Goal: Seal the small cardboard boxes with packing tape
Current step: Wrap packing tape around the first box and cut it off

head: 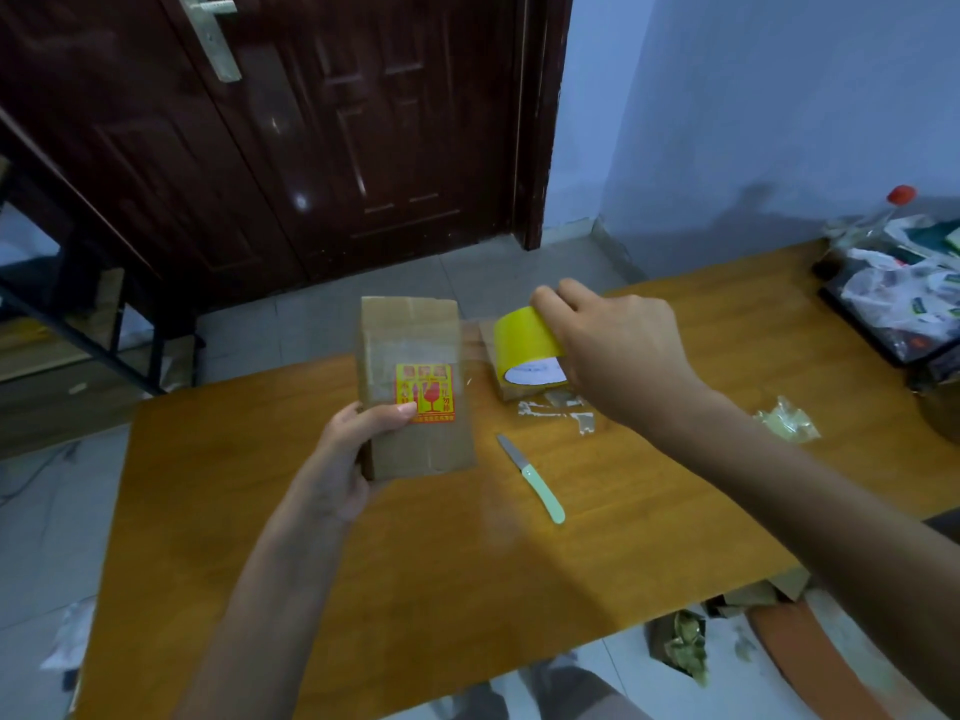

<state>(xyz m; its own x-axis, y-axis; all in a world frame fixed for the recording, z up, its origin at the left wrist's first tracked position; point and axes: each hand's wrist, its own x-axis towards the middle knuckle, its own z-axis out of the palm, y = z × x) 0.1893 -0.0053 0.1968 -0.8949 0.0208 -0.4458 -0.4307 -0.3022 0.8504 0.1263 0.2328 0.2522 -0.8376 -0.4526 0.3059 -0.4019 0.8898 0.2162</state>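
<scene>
- The left hand [345, 459] grips the cardboard box [413, 387] at its lower left edge, thumb over the red and yellow sticker [426, 392], holding it upright above the wooden table [311, 563].
- The right hand [618, 356] clasps the yellow tape roll [527, 343]; its fingers hide the roll's far side.
- A clear strip of tape between roll and box is barely discernible.
- A second box [496, 366] sits mostly hidden behind the roll.
- A green-handled knife [532, 478] lies on the table near the box.

The room is dim, with a cool bluish cast on the wall [779, 122] and floor. Small glare spots shine on the dark door [301, 200], and a soft sheen lies on the wooden table [260, 511] below the gripped box [415, 387]. A faint shadow falls on the wall above the hand holding the tape roll [524, 340]. The picture is slightly soft overall, and straight lines bow towards the edges.
</scene>
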